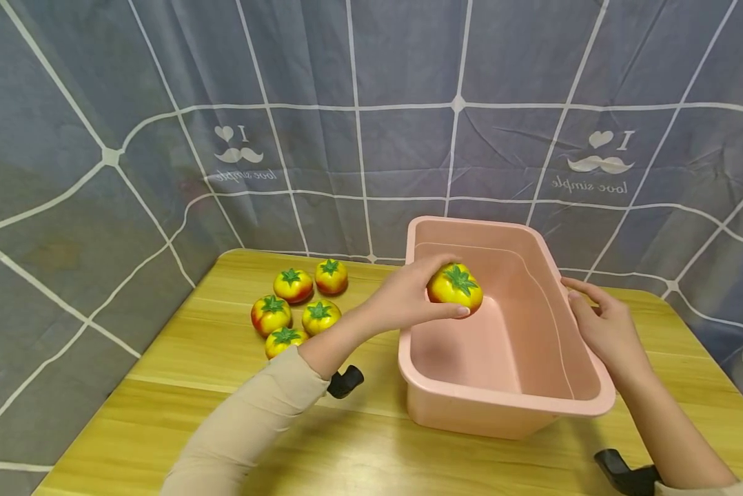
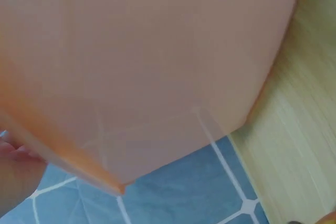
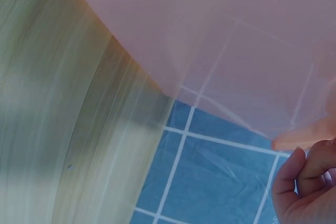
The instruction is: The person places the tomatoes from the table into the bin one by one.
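My left hand (image 1: 411,293) grips a yellow-and-red tomato (image 1: 455,288) with a green leafy top, holding it over the left part of a pink plastic tub (image 1: 502,396). Thumb and fingers lie on opposite sides of the tomato. On the far side of the tub, my right hand (image 1: 610,331) holds the right rim with its fingers. In the right wrist view, the curled fingers of that hand (image 3: 310,182) show at the rim's edge. The left wrist view shows mostly the tub's outer wall (image 2: 157,51), with part of the left hand (image 2: 18,174) at the edge.
Several similar tomatoes (image 1: 293,286) stand grouped on the wooden table (image 1: 179,365) left of the tub, partly behind my left forearm. A grey curtain (image 1: 409,151) with white lines hangs behind and along the table. Black pieces (image 1: 345,382) show near both wrists.
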A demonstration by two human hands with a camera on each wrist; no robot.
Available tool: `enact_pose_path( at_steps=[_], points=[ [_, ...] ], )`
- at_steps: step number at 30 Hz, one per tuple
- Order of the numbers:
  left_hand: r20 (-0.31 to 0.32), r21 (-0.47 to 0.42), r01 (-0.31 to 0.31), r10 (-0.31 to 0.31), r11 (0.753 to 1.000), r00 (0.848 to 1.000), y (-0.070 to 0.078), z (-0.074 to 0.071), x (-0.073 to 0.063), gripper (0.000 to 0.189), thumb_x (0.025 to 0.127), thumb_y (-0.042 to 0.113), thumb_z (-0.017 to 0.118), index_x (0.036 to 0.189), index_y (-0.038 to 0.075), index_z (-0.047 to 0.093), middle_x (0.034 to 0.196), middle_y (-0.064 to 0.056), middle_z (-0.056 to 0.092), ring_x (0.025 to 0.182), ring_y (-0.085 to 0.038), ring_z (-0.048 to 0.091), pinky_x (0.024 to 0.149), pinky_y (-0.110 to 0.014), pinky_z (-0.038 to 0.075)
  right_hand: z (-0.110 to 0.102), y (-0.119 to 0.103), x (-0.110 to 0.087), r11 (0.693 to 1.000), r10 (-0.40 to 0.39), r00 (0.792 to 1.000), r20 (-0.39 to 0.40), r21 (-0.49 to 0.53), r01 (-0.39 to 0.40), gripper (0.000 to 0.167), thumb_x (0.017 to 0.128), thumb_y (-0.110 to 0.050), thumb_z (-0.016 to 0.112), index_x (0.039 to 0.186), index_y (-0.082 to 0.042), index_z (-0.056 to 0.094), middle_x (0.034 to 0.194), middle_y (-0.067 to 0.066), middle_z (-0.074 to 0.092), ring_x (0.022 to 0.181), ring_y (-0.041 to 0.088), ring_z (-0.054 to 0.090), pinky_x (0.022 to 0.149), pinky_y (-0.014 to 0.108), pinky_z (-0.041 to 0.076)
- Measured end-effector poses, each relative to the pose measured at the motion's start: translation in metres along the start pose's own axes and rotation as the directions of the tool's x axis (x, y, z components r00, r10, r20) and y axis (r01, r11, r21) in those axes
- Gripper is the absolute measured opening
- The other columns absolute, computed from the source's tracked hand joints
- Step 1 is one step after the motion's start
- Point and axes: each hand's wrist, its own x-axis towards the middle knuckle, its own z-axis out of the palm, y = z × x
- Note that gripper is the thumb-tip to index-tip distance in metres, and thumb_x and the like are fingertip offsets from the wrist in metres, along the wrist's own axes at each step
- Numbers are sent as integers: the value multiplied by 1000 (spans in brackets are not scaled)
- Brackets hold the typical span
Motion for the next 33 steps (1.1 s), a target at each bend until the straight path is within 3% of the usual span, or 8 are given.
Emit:
enact_pose_path(
  at_steps=[3, 8, 12, 16, 20, 23, 27, 33],
  points=[
    [17, 122, -45, 44, 991, 999, -2, 6, 3, 66, 77, 46, 72, 130, 16, 46, 110, 7, 55, 94, -7, 51, 82, -22, 43, 0, 0, 0, 1000, 1, 1000, 2, 7, -1, 51, 99, -36, 41, 138, -4, 43, 77, -17, 62, 65, 8, 64, 54, 30, 53],
    [30, 148, -66, 63, 987, 998, -3, 9, 6, 58, 79, 46, 71, 124, 17, 49, 101, 9, 55, 88, -7, 51, 76, -20, 42, -1, 1, 1, 1000, -5, 1000, -2, 9, 5, 50, 99, -35, 41, 138, -5, 44, 78, -18, 62, 65, 7, 63, 54, 29, 53],
    [36, 155, -65, 60, 986, 998, -2, 9, 5, 53, 85, 42, 65, 127, 14, 49, 117, 3, 56, 106, -14, 52, 90, -26, 42, -2, 1, 1, 1000, -2, 1000, -12, 14, 2, 48, 99, -34, 41, 137, -5, 45, 78, -19, 61, 66, 6, 63, 54, 28, 52],
    [-24, 82, -65, 67, 994, 997, -5, 6, -2, 55, 86, 35, 65, 133, 12, 46, 134, -1, 48, 123, -16, 43, 103, -32, 34, -1, 2, 1, 999, 9, 1000, -9, 35, -9, 48, 98, -34, 42, 137, -5, 46, 77, -18, 62, 66, 7, 63, 54, 28, 53],
    [-101, 20, -118, 120, 993, 988, -13, -1, -16, 55, 85, 29, 67, 133, 12, 46, 135, -1, 46, 118, -14, 45, 101, -33, 36, 0, 2, 1, 999, 12, 1000, -8, 35, -11, 48, 98, -34, 42, 136, -5, 46, 77, -17, 63, 66, 7, 64, 54, 28, 52],
    [-157, 50, -144, 150, 988, 976, -24, -12, -31, 54, 85, 27, 68, 132, 10, 47, 134, -3, 47, 119, -15, 45, 102, -37, 36, -1, 2, 1, 1000, 7, 1000, -15, 23, -7, 48, 99, -34, 42, 137, -6, 46, 76, -17, 63, 64, 8, 63, 53, 28, 52],
    [-216, 102, -82, 103, 991, 971, -42, -28, -57, 54, 85, 29, 67, 132, 10, 48, 134, -5, 48, 126, -19, 41, 103, -44, 34, -2, 2, 1, 1000, 4, 1000, -25, 29, -4, 47, 98, -34, 42, 136, -6, 47, 76, -17, 62, 64, 8, 63, 53, 28, 52],
    [-266, 78, 123, -98, 989, 959, -79, -49, -106, 55, 85, 28, 68, 133, 11, 47, 135, -7, 46, 127, -26, 38, 102, -49, 33, -1, 2, 1, 999, 9, 1000, 4, 49, -9, 49, 99, -36, 41, 138, -6, 44, 80, -19, 62, 66, 8, 64, 55, 29, 53]
  ],
)
